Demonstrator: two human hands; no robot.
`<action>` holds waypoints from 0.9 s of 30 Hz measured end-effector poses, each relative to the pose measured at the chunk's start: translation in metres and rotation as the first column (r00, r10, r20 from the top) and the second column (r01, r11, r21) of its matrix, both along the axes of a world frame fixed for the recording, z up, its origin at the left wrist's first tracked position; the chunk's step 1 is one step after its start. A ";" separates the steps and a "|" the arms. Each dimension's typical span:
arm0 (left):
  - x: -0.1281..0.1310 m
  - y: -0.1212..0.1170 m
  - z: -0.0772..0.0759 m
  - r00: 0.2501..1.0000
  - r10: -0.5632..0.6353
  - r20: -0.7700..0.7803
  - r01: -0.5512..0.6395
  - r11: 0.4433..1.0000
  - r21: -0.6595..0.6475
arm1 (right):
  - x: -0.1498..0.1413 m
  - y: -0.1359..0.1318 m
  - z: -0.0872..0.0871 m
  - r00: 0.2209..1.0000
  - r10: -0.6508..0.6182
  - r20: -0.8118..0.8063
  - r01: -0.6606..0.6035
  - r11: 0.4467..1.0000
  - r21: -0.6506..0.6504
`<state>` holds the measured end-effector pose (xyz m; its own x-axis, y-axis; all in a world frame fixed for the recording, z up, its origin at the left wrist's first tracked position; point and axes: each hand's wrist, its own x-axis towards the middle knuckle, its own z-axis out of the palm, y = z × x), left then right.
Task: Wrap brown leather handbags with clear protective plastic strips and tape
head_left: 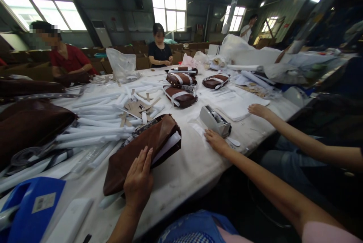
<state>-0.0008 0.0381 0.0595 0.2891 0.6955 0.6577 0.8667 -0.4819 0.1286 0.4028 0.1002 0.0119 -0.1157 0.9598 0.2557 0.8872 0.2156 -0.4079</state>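
A brown leather bag (141, 148) lies tilted on the table, its open side to the right showing white stuffing (168, 145). My left hand (138, 178) rests flat against the bag's near face, fingers stretched out. My right hand (217, 143) reaches forward to a thin white strip (198, 131), its fingertips touching the strip's edge. Just beyond that hand stands a grey tape dispenser (214, 120), with a white spoon-shaped piece (234, 142) beside it.
White rolled tubes (96, 127) and cardboard strips (136, 109) are heaped behind the bag. Wrapped brown bags (181, 95) lie farther back. A blue holder (34, 209) stands front left. A co-worker's hand (259, 110) is at right; several other people are beyond.
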 end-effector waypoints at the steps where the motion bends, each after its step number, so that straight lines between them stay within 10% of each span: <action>1: 0.000 0.000 0.001 1.000 0.002 -0.001 -0.002 1.000 -0.002 | 0.002 0.003 -0.003 1.000 0.010 0.020 -0.010 1.000 0.002; 19: 0.004 0.005 0.007 0.999 0.035 0.010 -0.035 0.999 0.009 | -0.005 0.031 0.006 0.997 0.014 0.076 -0.023 0.992 0.121; 27: 0.002 0.008 0.013 0.997 0.060 0.038 -0.060 0.998 0.006 | -0.063 -0.026 0.048 0.970 0.236 -0.057 -0.233 0.970 0.066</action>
